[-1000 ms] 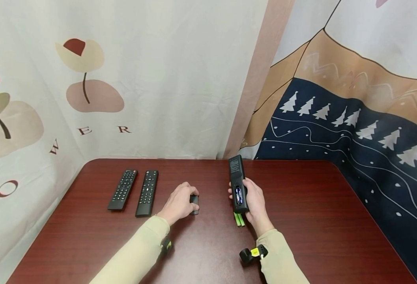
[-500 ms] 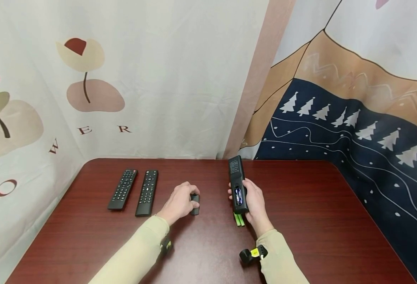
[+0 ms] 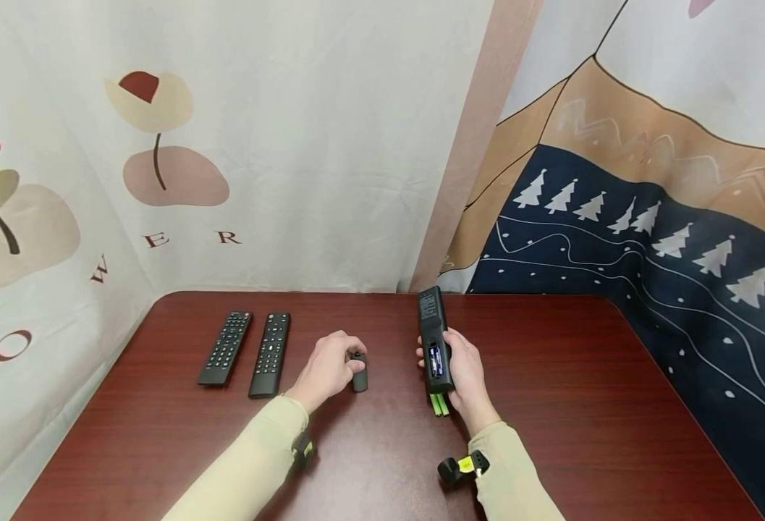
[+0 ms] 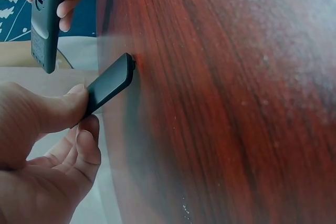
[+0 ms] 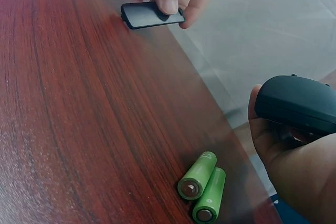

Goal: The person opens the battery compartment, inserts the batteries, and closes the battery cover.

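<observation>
My left hand (image 3: pixel 331 365) pinches a small black battery cover (image 4: pixel 111 83) between thumb and fingers, tilted, with one end close over the table. In my right hand (image 3: pixel 465 367) is a black remote control (image 3: pixel 435 336), gripped with its back facing up. Its battery compartment is uncovered, and batteries with dark wrapping (image 3: pixel 436 360) lie inside. Two green batteries (image 5: pixel 205 184) rest side by side on the table, just below the near end of the held remote in the head view.
Two more black remotes, a left one (image 3: pixel 226 349) and a right one (image 3: pixel 269 354), lie buttons up on the reddish-brown table (image 3: pixel 382 463), left of my left hand. A printed curtain (image 3: pixel 330 145) hangs behind the table's far edge.
The left hand has turned the battery cover slightly, and more of it shows beyond the fingers. The right hand and its remote have barely moved.
</observation>
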Demonstrator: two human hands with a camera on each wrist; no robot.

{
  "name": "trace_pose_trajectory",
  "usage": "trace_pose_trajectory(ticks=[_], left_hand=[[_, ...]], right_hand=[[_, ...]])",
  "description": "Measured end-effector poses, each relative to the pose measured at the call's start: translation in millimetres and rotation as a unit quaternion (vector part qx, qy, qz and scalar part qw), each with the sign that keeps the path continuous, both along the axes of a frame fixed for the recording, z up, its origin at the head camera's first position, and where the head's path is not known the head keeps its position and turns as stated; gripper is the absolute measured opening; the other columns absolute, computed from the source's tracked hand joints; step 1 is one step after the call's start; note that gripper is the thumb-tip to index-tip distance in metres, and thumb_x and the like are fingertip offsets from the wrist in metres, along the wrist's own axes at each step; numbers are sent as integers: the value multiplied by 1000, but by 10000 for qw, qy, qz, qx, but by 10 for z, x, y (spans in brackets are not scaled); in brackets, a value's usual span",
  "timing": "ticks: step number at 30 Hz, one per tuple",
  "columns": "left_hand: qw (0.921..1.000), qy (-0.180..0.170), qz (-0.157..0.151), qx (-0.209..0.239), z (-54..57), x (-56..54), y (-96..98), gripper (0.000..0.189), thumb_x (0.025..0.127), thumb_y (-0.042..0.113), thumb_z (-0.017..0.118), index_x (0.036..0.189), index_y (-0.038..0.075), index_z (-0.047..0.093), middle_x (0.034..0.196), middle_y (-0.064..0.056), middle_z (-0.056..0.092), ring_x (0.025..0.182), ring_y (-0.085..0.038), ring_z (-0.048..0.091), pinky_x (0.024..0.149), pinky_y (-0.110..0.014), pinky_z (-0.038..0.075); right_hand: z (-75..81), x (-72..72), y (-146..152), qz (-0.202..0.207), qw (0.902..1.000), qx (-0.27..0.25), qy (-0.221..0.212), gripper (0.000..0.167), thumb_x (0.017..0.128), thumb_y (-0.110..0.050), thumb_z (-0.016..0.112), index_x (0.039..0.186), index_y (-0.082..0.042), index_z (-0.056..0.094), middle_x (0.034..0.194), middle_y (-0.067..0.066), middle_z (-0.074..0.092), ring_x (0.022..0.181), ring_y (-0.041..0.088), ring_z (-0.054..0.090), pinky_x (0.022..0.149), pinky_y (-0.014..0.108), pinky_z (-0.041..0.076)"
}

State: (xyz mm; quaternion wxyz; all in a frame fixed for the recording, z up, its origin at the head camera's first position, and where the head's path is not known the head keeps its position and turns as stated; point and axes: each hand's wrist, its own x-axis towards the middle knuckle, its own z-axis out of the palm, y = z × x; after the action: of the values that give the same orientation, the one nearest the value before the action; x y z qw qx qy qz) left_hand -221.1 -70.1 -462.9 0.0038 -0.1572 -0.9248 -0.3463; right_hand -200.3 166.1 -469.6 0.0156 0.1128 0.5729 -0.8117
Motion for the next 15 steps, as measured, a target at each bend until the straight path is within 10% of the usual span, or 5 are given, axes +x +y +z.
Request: trace_pose_trajectory(ticks=[15], left_hand=[[9996, 208, 28, 170, 15, -12, 37, 16, 86, 7, 83, 101, 10, 79, 85, 1, 61, 76, -14, 57, 70, -33, 50]], right_hand=[[-26, -4, -11, 8, 10000, -23, 39, 45, 108, -19, 35, 149, -2, 47, 128, 28, 64, 92, 23, 73, 79, 37, 61]])
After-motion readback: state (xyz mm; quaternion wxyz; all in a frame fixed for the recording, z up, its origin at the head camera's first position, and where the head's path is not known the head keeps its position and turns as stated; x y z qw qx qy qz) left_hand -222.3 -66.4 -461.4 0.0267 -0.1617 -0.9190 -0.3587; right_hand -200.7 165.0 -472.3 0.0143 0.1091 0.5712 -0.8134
